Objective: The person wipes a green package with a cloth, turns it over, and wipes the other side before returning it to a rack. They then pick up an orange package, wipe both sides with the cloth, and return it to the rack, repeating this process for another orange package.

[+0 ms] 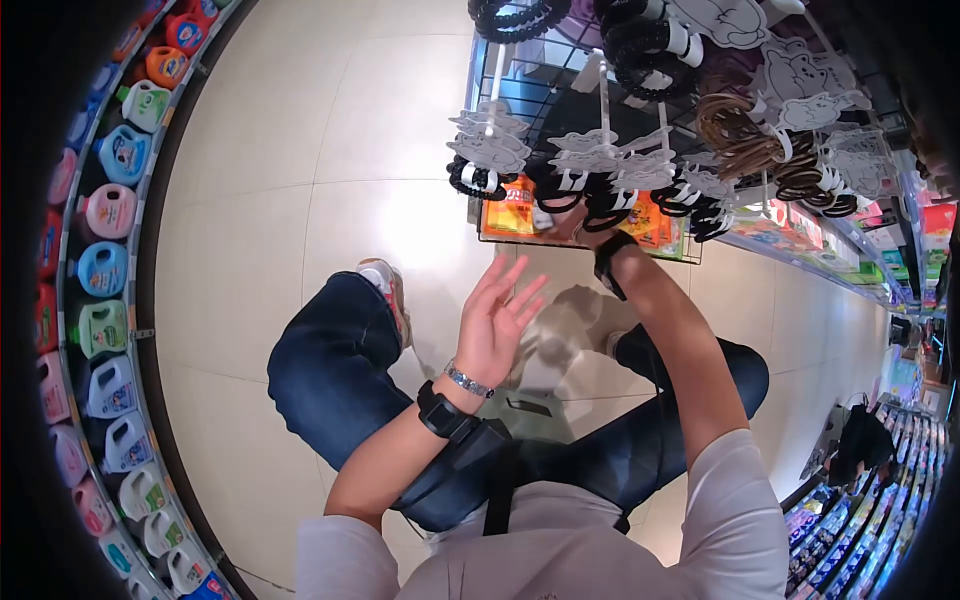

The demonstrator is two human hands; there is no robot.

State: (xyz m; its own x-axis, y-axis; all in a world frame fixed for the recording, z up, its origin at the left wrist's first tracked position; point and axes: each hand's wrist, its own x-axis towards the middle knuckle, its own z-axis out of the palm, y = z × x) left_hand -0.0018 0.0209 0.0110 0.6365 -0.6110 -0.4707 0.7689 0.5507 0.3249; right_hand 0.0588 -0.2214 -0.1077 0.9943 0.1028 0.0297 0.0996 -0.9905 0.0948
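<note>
My left hand (493, 322) is raised in front of the wire rack, palm up, fingers stretched apart and holding nothing. My right hand (572, 226) reaches into the low wire basket (590, 247) of the rack. Black hair ties (607, 206) on cat-shaped cards hang in front of it and hide most of its fingers, so its grip does not show. Beside it lie an orange packet (509, 210) on the left and another orange packet (655, 228) on the right. A small white item (543, 219) sits close to the fingertips.
More hair ties hang overhead, including brown hair ties (738, 137) on hooks. Along the left runs a shelf of detergent bottles (108, 210). Stocked shelving (870, 520) stands at the lower right. My bent legs (345, 350) flank the tiled floor (240, 250).
</note>
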